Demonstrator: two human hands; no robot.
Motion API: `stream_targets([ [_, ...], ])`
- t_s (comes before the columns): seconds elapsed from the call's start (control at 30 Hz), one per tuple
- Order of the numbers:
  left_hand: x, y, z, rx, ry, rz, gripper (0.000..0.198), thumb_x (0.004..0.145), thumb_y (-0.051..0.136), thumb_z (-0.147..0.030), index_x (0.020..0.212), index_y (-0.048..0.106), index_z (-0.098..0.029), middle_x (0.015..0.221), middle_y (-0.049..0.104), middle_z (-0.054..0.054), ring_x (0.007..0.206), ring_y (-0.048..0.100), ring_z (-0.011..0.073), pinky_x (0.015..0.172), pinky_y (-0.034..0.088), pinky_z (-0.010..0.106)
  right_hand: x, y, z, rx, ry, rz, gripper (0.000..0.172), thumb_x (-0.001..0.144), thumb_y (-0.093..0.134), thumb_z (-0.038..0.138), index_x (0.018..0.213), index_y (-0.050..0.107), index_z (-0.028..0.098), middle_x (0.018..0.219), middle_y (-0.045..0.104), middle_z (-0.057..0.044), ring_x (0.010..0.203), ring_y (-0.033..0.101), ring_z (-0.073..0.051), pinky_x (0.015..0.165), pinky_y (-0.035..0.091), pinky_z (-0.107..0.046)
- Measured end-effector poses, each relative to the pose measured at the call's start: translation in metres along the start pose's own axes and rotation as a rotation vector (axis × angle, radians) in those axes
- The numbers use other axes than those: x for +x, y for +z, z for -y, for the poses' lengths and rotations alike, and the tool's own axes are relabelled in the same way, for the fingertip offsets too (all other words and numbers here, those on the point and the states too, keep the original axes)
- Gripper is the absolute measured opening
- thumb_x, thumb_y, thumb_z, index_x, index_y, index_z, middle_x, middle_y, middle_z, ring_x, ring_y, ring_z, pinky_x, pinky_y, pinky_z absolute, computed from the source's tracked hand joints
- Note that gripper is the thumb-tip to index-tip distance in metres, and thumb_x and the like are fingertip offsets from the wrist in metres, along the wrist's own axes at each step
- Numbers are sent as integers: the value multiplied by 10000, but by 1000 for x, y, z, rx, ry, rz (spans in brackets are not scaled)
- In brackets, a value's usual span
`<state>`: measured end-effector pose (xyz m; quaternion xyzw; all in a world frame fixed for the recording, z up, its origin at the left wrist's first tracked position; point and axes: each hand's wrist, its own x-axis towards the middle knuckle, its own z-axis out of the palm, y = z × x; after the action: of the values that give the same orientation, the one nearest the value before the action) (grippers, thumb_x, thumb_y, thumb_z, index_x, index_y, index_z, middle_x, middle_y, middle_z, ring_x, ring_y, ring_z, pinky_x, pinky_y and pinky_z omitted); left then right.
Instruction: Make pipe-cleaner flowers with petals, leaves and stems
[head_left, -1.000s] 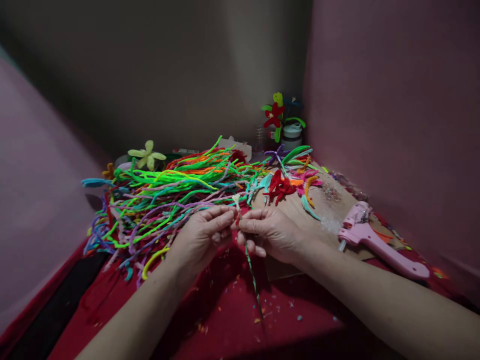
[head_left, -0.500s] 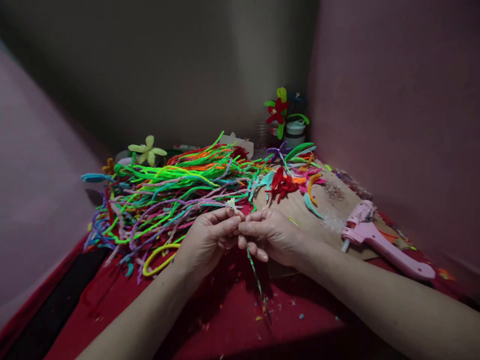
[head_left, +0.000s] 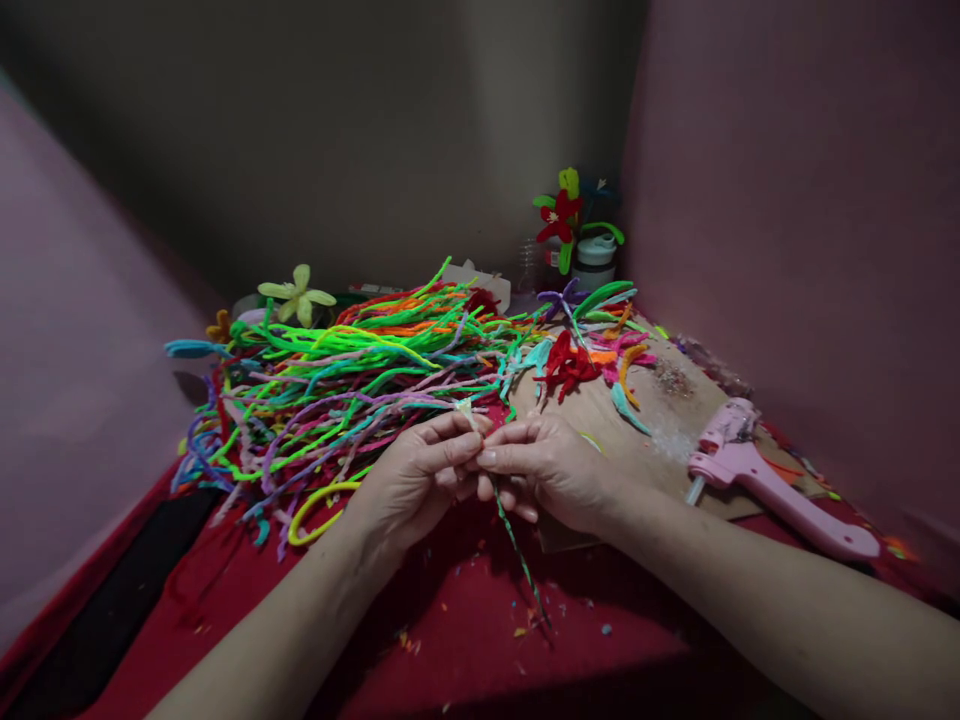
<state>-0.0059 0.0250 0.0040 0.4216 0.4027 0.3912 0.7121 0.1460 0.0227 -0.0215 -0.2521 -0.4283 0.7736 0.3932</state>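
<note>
Left hand (head_left: pixel 416 475): thumb and fingers pinched together on the top of the stem (head_left: pixel 517 550), just under its pale tip (head_left: pixel 465 408).
Right hand (head_left: pixel 551 470): pinched on the same spot, its fingertips touching the left hand's.
Stem: thin, green and twisted; it slants down from both hands toward the person, its lower end free just over the red cloth (head_left: pixel 465 640).
Around: the pile (head_left: pixel 337 390) of coloured pipe cleaners lies just beyond the hands, and the glue gun (head_left: pixel 757 485) lies well to the right on the cardboard (head_left: pixel 600 420).
Risk, slip: both grips are small and crowd one point, so the tip may work loose or slide out.
Risk, bend: the long free end has no support, so a hard twist could kink it.
Risk, snag: loose strands from the pile lie near the knuckles and could catch the tip.
Risk, gun: the right forearm passes near it; whether it is hot cannot be told.
</note>
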Motion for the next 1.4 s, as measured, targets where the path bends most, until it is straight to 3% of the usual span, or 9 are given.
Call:
stream_targets([
  [0.17, -5, 5, -2, 22, 75, -81, 131, 665, 707, -178, 726, 597, -142, 572, 517, -44, 453, 467, 40, 479, 412, 174, -2, 2, -2, -115, -82, -96, 177, 716, 642, 294, 647, 625, 132, 542, 592, 27, 328, 423, -30, 269, 282, -138],
  [0.27, -9, 7, -3, 108, 152, -144, 111, 689, 694, -203, 707, 600, -147, 595, 533, -34, 499, 476, 53, 495, 399, 173, -2, 4, -2, -177, -111, -133, 192, 718, 639, 303, 620, 613, 140, 500, 563, 43, 303, 396, -27, 263, 270, -144],
  [0.53, -11, 9, -5, 331, 260, -187, 111, 729, 657, -249, 694, 621, -150, 609, 538, -31, 519, 441, 57, 506, 353, 178, -4, 9, 1, -133, -86, -127, 253, 688, 682, 380, 735, 595, 147, 527, 575, 42, 329, 434, -38, 274, 312, -134],
  [0.73, -12, 8, -2, 397, 261, -254, 117, 698, 678, -257, 692, 637, -148, 563, 537, -32, 460, 410, 54, 445, 304, 181, -6, 8, -1, -173, -111, -124, 271, 758, 604, 390, 647, 558, 147, 524, 580, 33, 313, 405, -32, 265, 264, -140],
  [1.0, -12, 10, -1, 280, 198, -256, 126, 662, 691, -239, 650, 616, -140, 487, 498, -41, 409, 394, 51, 408, 306, 173, -5, 9, -3, -172, -103, -109, 240, 784, 564, 332, 631, 548, 147, 521, 576, 34, 312, 386, -30, 263, 249, -138],
  [1.2, -13, 8, -1, 191, 124, -209, 120, 663, 685, -235, 702, 629, -137, 555, 568, -10, 431, 467, 71, 442, 359, 193, -4, 8, -4, -106, -87, -76, 214, 765, 586, 322, 648, 546, 147, 521, 590, 33, 326, 401, -30, 271, 253, -130],
  [1.3, -17, 3, -1, 232, 98, -183, 133, 690, 671, -250, 763, 639, -145, 601, 591, 3, 464, 492, 81, 462, 371, 198, -4, 7, -5, -69, -57, -39, 199, 753, 599, 314, 663, 554, 143, 514, 594, 31, 329, 411, -31, 271, 257, -124],
  [1.4, -28, -9, -6, 427, 131, -245, 246, 713, 653, -292, 934, 638, -187, 725, 636, 20, 551, 540, 110, 515, 400, 214, -3, 5, -4, -33, -44, -34, 184, 746, 608, 311, 692, 571, 139, 527, 606, 28, 334, 428, -31, 271, 259, -122],
])
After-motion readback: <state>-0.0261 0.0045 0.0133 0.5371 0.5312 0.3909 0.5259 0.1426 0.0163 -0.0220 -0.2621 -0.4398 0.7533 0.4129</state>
